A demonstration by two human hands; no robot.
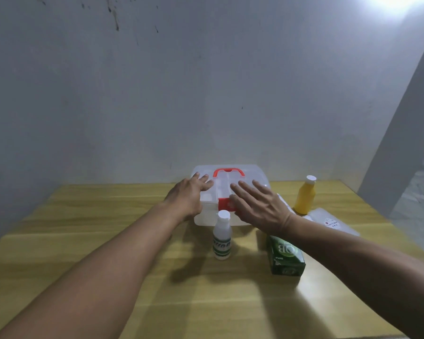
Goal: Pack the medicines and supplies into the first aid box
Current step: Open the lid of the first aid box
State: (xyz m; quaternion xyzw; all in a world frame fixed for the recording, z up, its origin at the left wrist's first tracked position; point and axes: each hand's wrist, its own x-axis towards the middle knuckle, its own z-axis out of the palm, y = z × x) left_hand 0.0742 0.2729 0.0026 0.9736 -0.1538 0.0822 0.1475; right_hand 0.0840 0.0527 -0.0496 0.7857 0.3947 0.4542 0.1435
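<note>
Head view — hands on (shut) box

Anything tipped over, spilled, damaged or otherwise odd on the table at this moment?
Nothing stands out. The first aid box sits closed with both hands on its lid, the white bottle and yellow bottle stand upright and capped, and the green carton and clear packet lie intact. No spills.

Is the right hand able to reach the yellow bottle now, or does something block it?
Probably yes. The right hand is open over the first aid box, and the yellow bottle stands upright to its right with nothing between them.
</note>
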